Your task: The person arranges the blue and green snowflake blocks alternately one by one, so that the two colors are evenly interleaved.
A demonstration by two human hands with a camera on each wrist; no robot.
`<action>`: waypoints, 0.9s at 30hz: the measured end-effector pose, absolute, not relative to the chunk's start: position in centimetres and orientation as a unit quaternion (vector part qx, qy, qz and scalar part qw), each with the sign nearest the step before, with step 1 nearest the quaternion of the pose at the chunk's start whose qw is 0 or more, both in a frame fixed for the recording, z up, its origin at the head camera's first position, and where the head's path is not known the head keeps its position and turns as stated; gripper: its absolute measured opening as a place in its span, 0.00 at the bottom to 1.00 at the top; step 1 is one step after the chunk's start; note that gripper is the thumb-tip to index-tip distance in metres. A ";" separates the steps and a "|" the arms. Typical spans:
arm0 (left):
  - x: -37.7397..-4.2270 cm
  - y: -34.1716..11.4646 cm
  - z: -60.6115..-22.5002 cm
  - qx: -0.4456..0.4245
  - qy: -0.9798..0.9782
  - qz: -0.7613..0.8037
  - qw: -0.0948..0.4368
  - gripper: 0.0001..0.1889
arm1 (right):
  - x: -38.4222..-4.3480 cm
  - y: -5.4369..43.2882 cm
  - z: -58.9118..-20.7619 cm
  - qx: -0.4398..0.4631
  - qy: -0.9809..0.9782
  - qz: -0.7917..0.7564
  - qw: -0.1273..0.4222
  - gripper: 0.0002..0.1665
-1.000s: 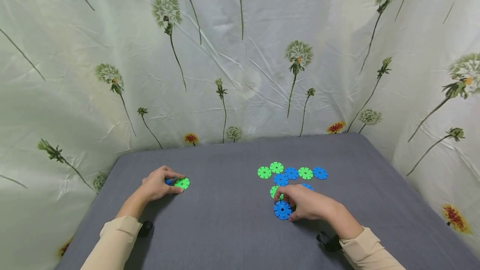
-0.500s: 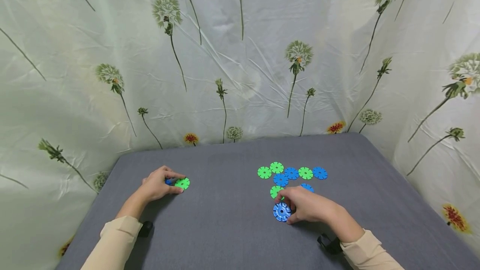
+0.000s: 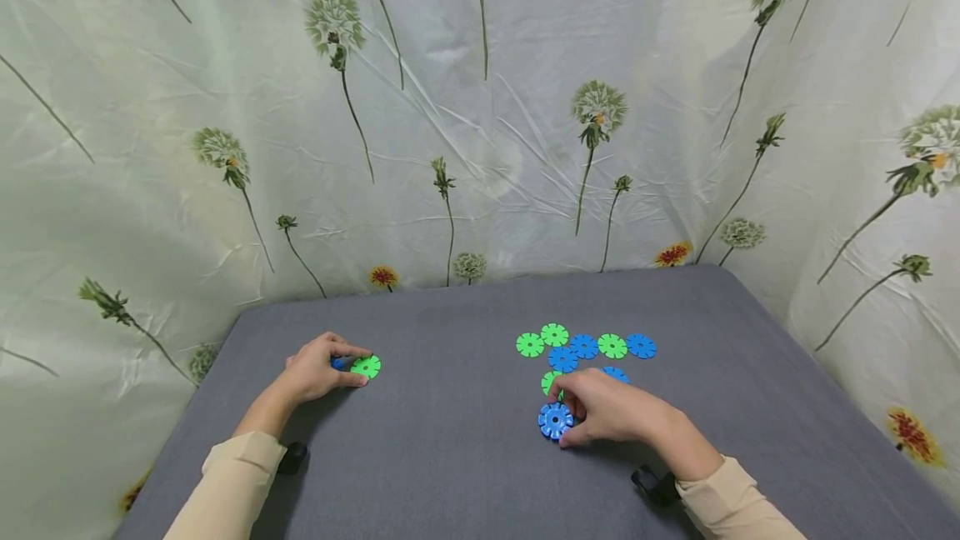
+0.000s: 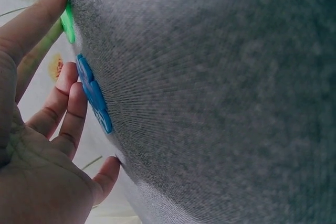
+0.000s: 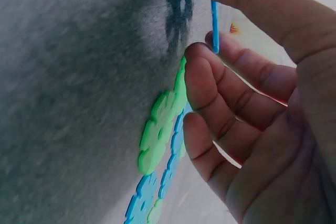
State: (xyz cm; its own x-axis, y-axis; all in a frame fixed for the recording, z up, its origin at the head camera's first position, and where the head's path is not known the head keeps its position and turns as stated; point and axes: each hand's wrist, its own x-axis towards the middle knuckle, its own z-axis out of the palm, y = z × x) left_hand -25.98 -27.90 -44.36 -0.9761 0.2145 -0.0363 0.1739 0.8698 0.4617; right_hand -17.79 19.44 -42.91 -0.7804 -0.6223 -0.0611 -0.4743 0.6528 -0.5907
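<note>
Head view: I watch the right hand (image 3: 606, 404) pinch a blue disc (image 3: 556, 421) on the person's side of the disc cluster (image 3: 562, 359); well left of it, the left hand (image 3: 311, 367) pinches a green disc (image 3: 366, 367).

Left wrist view: a second blue disc (image 4: 94, 94) lies by that grip's other fingers (image 4: 75, 103).

Right wrist view: the blue disc shows edge-on, off the worktop (image 5: 79, 129), near the cluster.

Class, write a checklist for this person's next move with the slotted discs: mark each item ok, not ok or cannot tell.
1. Right hand gripping the held blue disc: ok.
2. Held blue disc lifted off the table: ok, raised in the right wrist view.
3. Left hand at the left green disc: ok.
4. Left blue piece fully visible from the head: not ok, partly hidden.
5. Nearest green disc uncovered: not ok, partly behind the right hand.
6. Slots aligned for joining: cannot tell.
</note>
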 end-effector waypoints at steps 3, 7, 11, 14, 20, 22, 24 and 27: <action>-25.9 -27.8 -44.3 0.099 0.966 0.235 0.045 0.23 | -18.2 18.9 -42.8 -0.304 0.904 -0.282 0.106 0.25; -26.0 -27.7 -44.3 0.098 0.965 0.239 0.044 0.23 | -18.9 18.0 -42.8 -0.293 0.912 -0.281 0.065 0.24; -26.1 -27.8 -44.4 0.097 0.965 0.239 0.040 0.23 | -19.7 16.6 -42.7 -0.290 0.914 -0.282 0.042 0.24; -26.2 -27.9 -44.6 0.098 0.965 0.240 0.038 0.23 | -20.4 15.4 -42.6 -0.286 0.917 -0.275 0.039 0.24; -26.1 -27.9 -44.8 0.098 0.964 0.246 0.039 0.22 | -21.6 12.6 -42.9 -0.277 0.923 -0.264 0.036 0.23; -26.0 -27.9 -44.8 0.099 0.963 0.246 0.040 0.23 | -21.9 11.6 -43.0 -0.272 0.925 -0.264 0.034 0.24; -25.9 -28.0 -44.8 0.097 0.963 0.247 0.040 0.22 | -22.2 10.5 -42.9 -0.265 0.927 -0.264 0.030 0.24; -25.8 -28.0 -44.6 0.096 0.963 0.247 0.039 0.23 | -22.7 8.9 -42.8 -0.257 0.927 -0.272 0.025 0.25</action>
